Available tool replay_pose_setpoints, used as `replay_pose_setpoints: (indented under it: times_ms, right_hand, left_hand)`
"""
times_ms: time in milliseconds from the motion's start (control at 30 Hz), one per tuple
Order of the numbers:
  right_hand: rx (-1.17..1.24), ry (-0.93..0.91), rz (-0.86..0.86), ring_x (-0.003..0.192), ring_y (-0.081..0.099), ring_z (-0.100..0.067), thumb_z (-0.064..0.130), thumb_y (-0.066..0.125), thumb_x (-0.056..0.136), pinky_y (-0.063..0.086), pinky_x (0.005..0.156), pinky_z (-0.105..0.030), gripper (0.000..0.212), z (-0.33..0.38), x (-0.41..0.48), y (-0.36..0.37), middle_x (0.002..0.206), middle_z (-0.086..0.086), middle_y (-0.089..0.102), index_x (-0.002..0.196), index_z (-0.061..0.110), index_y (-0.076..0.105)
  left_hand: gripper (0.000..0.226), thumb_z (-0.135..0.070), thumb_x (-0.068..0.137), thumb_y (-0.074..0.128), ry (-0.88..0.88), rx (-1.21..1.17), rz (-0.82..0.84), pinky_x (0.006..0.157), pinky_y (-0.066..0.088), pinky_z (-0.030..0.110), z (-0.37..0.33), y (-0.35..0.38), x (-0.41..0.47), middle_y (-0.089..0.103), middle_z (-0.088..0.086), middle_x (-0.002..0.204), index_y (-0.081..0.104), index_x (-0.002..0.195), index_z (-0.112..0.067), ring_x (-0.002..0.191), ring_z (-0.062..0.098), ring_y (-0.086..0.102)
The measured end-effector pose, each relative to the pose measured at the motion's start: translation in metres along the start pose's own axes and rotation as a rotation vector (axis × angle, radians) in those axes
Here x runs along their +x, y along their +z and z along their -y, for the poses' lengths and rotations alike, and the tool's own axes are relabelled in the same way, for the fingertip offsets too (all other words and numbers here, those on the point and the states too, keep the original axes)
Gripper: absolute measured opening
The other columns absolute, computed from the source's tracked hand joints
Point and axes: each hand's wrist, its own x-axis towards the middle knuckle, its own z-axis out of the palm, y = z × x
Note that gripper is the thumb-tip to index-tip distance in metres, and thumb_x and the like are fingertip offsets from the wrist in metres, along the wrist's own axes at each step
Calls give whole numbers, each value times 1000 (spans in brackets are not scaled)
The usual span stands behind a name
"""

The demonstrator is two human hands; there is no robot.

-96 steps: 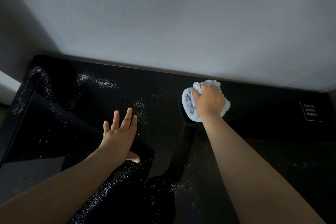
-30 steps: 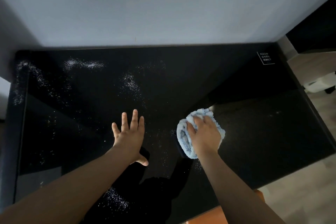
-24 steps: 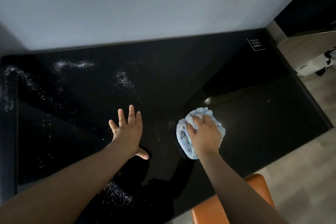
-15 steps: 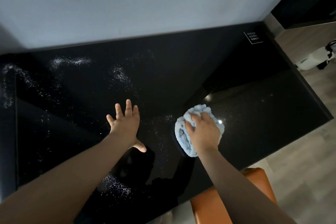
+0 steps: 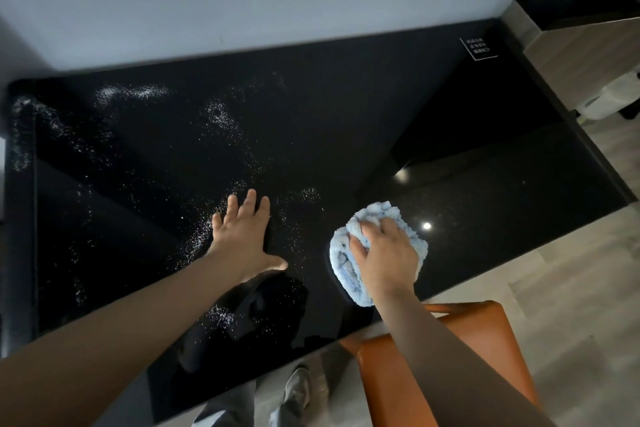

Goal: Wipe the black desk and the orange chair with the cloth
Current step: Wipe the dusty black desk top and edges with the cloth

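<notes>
The glossy black desk stands against a pale wall, and white powder is scattered over its left and middle parts. My right hand grips a bunched light-blue cloth and presses it on the desk near the front edge, right of centre. My left hand lies flat on the desk with fingers spread, among the powder and apart from the cloth. The orange chair stands under my right forearm, at the desk's front edge.
A small white-printed label sits at the desk's far right corner. Beyond the right edge is wood-look floor, with a pale cabinet and a white object beside it. My legs and a shoe show below the front edge.
My right hand has drawn the cloth from the back of the desk toward the front edge. The view has pulled back and tilted, so the chair and floor now show. My left hand stays flat.
</notes>
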Motion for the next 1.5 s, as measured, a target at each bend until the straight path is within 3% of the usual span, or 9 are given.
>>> replay_pose_setpoints:
  times_ms: [200, 467, 1167, 1333, 1467, 1500]
  right_hand:
    - [-23, 5, 58, 74, 63, -21, 34, 80, 71, 48, 50, -29, 24, -11, -30, -9, 85, -2, 62, 91, 22, 72]
    - [-5, 3, 51, 71, 63, -22, 32, 84, 66, 48, 49, -27, 26, -21, -60, -17, 82, -2, 63, 87, 21, 72]
    - [50, 61, 77, 70, 63, -16, 32, 82, 68, 48, 52, -26, 20, -46, -133, -42, 80, 3, 64, 83, 24, 71]
    - [5, 77, 50, 68, 62, -11, 39, 61, 80, 33, 59, -19, 16, -50, -139, -58, 79, 7, 64, 85, 28, 70]
    - [30, 90, 10, 67, 61, -13, 37, 69, 80, 41, 56, -21, 11, -44, -117, -66, 76, 4, 62, 86, 27, 70]
    - [43, 96, 5, 69, 61, -13, 40, 64, 83, 45, 57, -23, 16, -40, -109, -67, 77, 4, 62, 88, 27, 70]
  left_hand:
    - [140, -71, 59, 73, -12, 84, 89, 115, 0, 59, -29, 28, -26, -32, 7, 154, -20, 150, -18, 142, 39, -24]
    - [147, -69, 54, 77, -49, 102, 104, 113, 3, 63, -29, 40, -29, -37, 5, 152, -21, 149, -18, 142, 39, -25]
    - [147, -71, 52, 77, -53, 150, 98, 114, 9, 62, -32, 38, -31, -32, 6, 154, -19, 150, -18, 143, 40, -20]
    - [144, -70, 55, 77, -46, 133, 91, 115, 10, 60, -32, 37, -34, -29, 7, 156, -16, 151, -17, 144, 40, -17]
    - [128, -65, 65, 74, -23, 90, 40, 117, 16, 55, -30, 32, -37, -15, 8, 160, -3, 153, -14, 147, 36, -6]
    - [124, -64, 68, 73, -13, 79, 25, 117, 17, 54, -28, 29, -38, -11, 8, 160, -1, 153, -15, 147, 36, -3]
